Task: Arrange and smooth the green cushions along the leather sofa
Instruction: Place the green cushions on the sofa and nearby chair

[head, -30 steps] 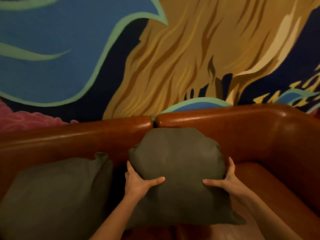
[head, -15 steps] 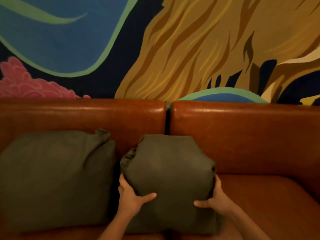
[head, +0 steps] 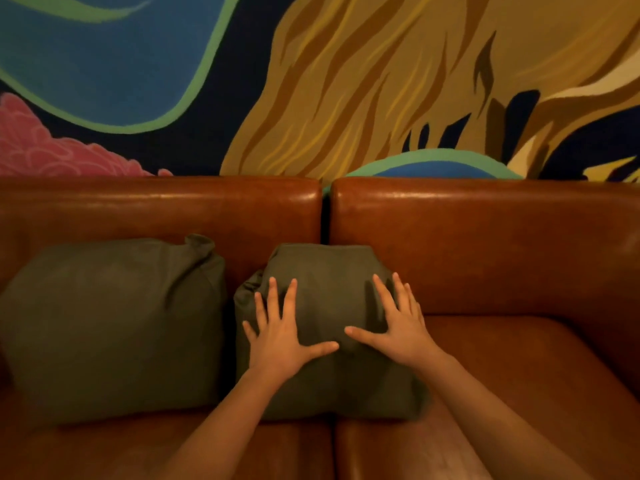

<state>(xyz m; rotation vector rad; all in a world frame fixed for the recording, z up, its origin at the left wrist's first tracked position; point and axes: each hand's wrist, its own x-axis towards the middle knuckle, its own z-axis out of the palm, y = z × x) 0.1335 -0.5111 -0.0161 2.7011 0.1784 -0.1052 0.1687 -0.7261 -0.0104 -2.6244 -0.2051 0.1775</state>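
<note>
Two dark green cushions lean against the backrest of a brown leather sofa (head: 485,244). The middle cushion (head: 329,271) stands over the seam between the two seat sections. My left hand (head: 280,336) lies flat on its front face, fingers spread, at the left. My right hand (head: 398,329) presses flat on the same face at the right, fingers apart, thumb pointing left. Neither hand grips the fabric. The left cushion (head: 110,323) stands beside it, larger in view, with a creased top right corner, and a narrow gap separates the two.
A painted mural wall (head: 311,81) rises right behind the backrest. To the right of the middle cushion the bare leather seat (head: 519,375) runs toward the sofa's right end.
Both hands let go of the middle cushion's lower sides and now lie flat on its front, higher up. The cushion has settled against the backrest.
</note>
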